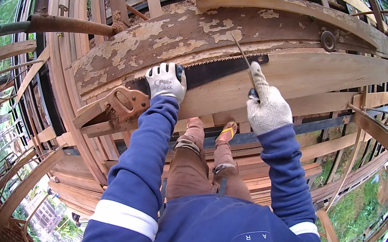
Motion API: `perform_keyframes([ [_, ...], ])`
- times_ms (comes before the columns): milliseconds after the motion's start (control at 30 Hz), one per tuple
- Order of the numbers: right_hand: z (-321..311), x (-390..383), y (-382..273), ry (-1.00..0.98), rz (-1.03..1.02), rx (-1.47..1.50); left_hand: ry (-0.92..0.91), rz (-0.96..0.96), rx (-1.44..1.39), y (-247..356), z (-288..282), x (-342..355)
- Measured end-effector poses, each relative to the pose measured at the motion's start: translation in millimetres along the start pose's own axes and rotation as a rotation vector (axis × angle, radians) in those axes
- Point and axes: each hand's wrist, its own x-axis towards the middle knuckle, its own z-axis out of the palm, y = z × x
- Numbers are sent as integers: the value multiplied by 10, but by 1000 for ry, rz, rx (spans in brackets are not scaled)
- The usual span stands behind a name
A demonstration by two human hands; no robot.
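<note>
Gripping a slim file (pixel 242 54) in the right hand (pixel 268 106), with fingers curled and the index stretched along it, pointing across the handsaw (pixel 217 72) near the blade's far end. Touching the blade with the left hand (pixel 166 82), beside the wooden handle (pixel 140 100); cannot tell whether fingers pinch or merely press. Laid slantwise along a pale plank (pixel 318 71), teeth facing a patchy-barked plank (pixel 178 33).
</note>
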Motion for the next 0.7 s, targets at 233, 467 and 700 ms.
perform_keyframes([
  [233,39,-248,96,-163,38,-40,-3,-3,-15,6,2,6],
  [467,48,-270,44,-239,55,-79,-11,-18,-12,13,-5,2],
  [700,223,217,-160,-291,68,-182,7,-56,7,31,7,15],
])
